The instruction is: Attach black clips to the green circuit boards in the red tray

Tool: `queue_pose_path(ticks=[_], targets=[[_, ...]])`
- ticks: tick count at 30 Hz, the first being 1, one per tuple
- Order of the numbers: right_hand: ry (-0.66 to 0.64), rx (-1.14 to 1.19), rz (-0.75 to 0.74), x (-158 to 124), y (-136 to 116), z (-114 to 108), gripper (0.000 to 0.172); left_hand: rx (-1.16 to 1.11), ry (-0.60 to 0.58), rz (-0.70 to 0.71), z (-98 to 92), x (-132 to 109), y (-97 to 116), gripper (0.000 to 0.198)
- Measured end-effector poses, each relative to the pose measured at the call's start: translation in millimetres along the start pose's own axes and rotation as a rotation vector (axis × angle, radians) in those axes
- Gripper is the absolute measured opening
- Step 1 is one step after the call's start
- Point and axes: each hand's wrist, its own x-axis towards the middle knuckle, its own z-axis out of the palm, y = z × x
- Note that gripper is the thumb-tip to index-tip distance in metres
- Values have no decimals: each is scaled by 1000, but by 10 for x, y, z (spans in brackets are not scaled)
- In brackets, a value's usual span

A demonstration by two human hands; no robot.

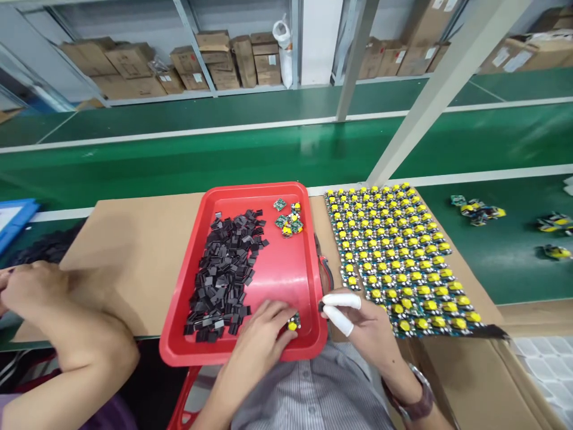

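My left hand (264,331) is low in the red tray (286,272), its fingers closed around a small circuit board (293,323) with a yellow-topped part on it. At the tray's right rim, my right hand (364,319) wears white finger cots on thumb and forefinger. Those two fingertips pinch a small black piece (321,306). A heap of flat black pieces (224,269) covers the left side of the tray. Several loose circuit boards (289,222) lie in its upper right corner.
Rows of yellow-topped boards (394,251) stand on cardboard to the right. Red-handled pliers (326,269) lie beside the tray. More boards (478,210) are on the green belt (483,269). A co-worker's arm (85,340) rests at left. A slanted post (425,113) rises behind.
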Motion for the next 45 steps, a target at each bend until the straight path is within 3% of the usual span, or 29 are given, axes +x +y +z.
queue_pose_path(ticks=[3, 7, 9, 12, 17, 23, 28, 39, 45], targets=[[-100, 106, 48, 21, -17, -49, 16, -197, 76, -44, 29, 17, -29, 35], [-172, 219, 145, 29, -4, 22, 19, -842, 144, -207, 69, -6, -67, 36], [-144, 241, 154, 30, -1, 112, 18, -1092, 163, -235, 113, -28, -63, 32], [-80, 200, 79, 43, -22, 246, 17, -1238, 195, -204, 189, -59, -33, 29], [-132, 60, 23, 37, -38, 328, 22, -1150, 242, -147, 224, -87, -14, 25], [-16, -62, 110, 9, -12, 370, 18, -1070, 296, -86, 200, -68, -22, 39], [-4, -196, 16, -2, -77, 417, 8, -1014, 267, -30, 200, -71, -5, 28], [-22, -379, -75, -72, -94, 473, 13, -1003, 270, -31, 229, -84, -47, 30], [-24, -445, -84, -72, -60, 475, 10, -841, 307, -17, 251, -109, -86, 29]])
